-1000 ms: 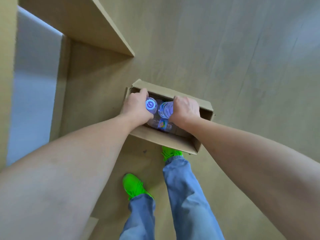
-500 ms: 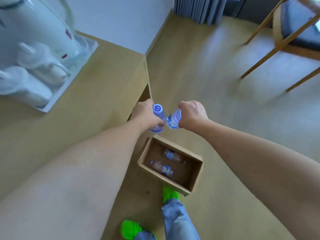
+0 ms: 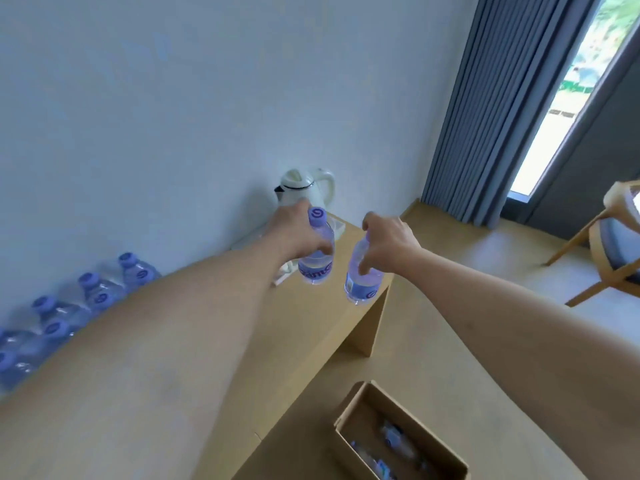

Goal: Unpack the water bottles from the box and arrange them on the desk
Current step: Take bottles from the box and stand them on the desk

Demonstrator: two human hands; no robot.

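Note:
My left hand [image 3: 294, 233] grips a clear water bottle with a purple cap [image 3: 317, 251], held upright above the wooden desk [image 3: 304, 323]. My right hand [image 3: 388, 240] grips a second water bottle [image 3: 362, 282] by its upper part, over the desk's right end. Several purple-capped bottles [image 3: 98, 294] stand in a row along the wall at the left of the desk. The open cardboard box [image 3: 401, 441] sits on the floor at the bottom, with a few bottles lying inside it.
A white electric kettle [image 3: 306, 188] stands on a tray at the desk's far end by the wall. Grey curtains [image 3: 491, 109] and a window are at the right. A wooden chair [image 3: 609, 251] stands at the far right on the wood floor.
Both hands lifted a bottle each out of the box and raised them over the desk. The view swung up from the floor to the desk and wall.

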